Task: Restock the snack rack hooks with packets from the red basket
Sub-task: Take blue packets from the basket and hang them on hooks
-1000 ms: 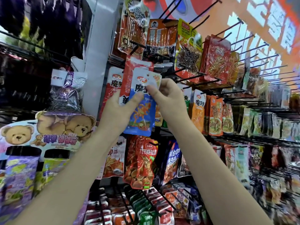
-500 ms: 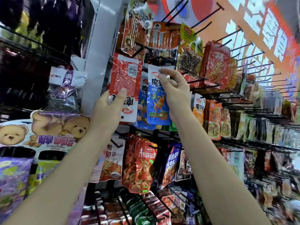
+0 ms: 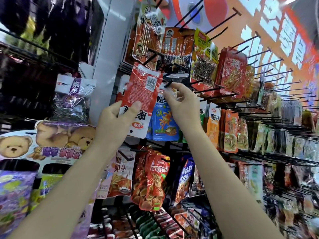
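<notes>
1. Left hand (image 3: 119, 118): raised before the snack rack, thumb in front and fingers behind, gripping the red packet (image 3: 140, 97) near its middle.
2. Red packet: held upside down with its printed back and barcode toward the camera, its white header end pointing down; it overlaps the packets hanging at the left end of the rack's middle row.
3. Right hand (image 3: 183, 105): fingers curled, thumb and forefinger pinching the white top edge of the blue packet (image 3: 164, 121).
4. Blue packet: upright, its top edge just below the tip of a black hook (image 3: 168, 84); whether the hook passes through its hole cannot be told. It lies just right of the red packet, touching it along one side.
5. Snack rack (image 3: 224, 104): rows of black hooks carrying packets; orange packets (image 3: 230, 130) hang to the right of the blue one, red shrimp-print packets (image 3: 154, 180) in the row beneath.
6. Bear-print display card (image 3: 43, 140): at the left, beside the rack's white post (image 3: 110, 49).
</notes>
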